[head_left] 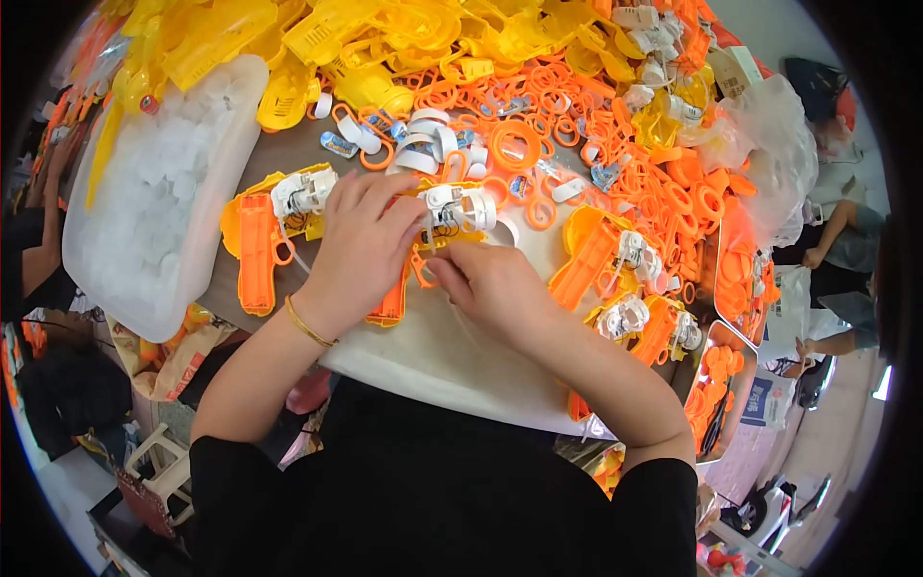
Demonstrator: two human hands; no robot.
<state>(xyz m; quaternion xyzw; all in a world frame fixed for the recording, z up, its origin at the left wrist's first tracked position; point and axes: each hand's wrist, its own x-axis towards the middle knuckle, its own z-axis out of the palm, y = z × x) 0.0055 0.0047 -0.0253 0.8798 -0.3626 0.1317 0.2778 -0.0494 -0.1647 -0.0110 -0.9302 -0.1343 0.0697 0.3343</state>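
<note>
A half-assembled toy gun with an orange grip [388, 306] lies in front of me on the table, its yellow shell holding a white mechanism [461, 206] with thin wires. My left hand [368, 236] is closed over its middle, fingers wrapped across the shell and hiding part of it. Just below the white mechanism, my right hand [492, 286] pinches at the wires or a small part; the fingers cover what is between them. A similar toy gun [257, 255] with an orange grip rests to the left of my left hand, its insides exposed.
More half-built toy guns [585, 258] lie at the right. A translucent tub [87, 240] of clear plastic pieces stands left. Yellow shells [385, 29] and orange rings [567, 96] pile up behind. Orange parts fill a tray [735, 337] at the right. Other people [851, 236] are at both sides.
</note>
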